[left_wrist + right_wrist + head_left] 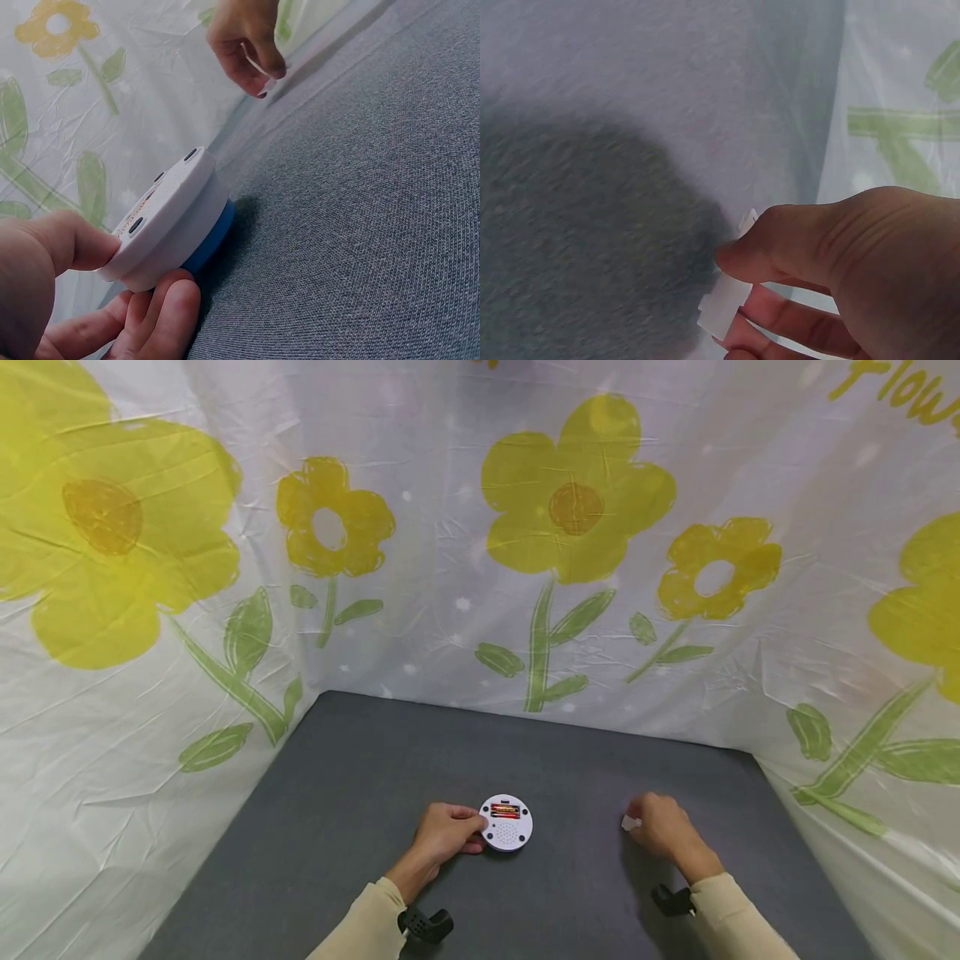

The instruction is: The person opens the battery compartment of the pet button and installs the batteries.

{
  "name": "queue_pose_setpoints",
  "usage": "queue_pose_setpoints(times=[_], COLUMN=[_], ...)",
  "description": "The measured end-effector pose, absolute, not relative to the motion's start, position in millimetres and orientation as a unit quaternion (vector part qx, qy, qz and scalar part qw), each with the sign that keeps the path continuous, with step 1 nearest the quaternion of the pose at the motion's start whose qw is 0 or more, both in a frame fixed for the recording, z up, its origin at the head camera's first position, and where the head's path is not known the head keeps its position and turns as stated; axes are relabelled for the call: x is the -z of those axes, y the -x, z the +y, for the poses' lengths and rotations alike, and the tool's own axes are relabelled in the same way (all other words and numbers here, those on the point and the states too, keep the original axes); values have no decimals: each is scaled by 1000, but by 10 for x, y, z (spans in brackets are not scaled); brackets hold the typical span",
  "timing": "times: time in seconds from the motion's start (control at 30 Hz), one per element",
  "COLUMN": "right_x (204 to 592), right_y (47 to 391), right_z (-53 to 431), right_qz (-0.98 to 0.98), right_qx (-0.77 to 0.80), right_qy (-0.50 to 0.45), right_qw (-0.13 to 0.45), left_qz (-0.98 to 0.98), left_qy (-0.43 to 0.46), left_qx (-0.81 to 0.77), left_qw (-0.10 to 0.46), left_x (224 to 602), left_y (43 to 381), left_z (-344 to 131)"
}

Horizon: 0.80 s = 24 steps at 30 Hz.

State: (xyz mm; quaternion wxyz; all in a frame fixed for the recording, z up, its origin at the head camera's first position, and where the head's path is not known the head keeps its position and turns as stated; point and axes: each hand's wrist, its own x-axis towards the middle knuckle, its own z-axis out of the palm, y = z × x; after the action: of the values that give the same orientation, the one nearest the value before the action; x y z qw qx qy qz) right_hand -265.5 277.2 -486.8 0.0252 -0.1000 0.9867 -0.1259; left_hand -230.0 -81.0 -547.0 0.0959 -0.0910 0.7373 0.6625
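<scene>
A round white device [507, 837] with a blue lower part lies face down on the dark table. Its battery compartment is uncovered and shows red-and-gold batteries [505, 811] side by side, with a patch of small holes below them. My left hand [447, 837] pinches the device's left edge, thumb on top and fingers underneath, as the left wrist view shows. Well to the right, my right hand [664, 828] holds a small white plastic battery cover [727, 304] between thumb and fingers, just above the table. Small tabs show on the cover's edges.
A dark grey cloth-covered table [375, 760] spreads under both hands. White sheeting [442, 635] printed with yellow flowers closes off the back and both sides. Black wrist cameras [426, 925] sit at the cuffs of the pale sleeves.
</scene>
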Motion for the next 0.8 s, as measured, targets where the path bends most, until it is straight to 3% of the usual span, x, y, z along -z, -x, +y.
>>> queue_pose_setpoints(times=[0.8], right_x=[4428], right_y=[2839], right_z=[2004], right_qz=[971], right_qx=[139], right_qy=[195], right_qw=[-20], left_qz=[738], left_qy=[88], left_qx=[-662], left_qw=[97], left_x=[5485], left_y=[2313], left_z=[-807])
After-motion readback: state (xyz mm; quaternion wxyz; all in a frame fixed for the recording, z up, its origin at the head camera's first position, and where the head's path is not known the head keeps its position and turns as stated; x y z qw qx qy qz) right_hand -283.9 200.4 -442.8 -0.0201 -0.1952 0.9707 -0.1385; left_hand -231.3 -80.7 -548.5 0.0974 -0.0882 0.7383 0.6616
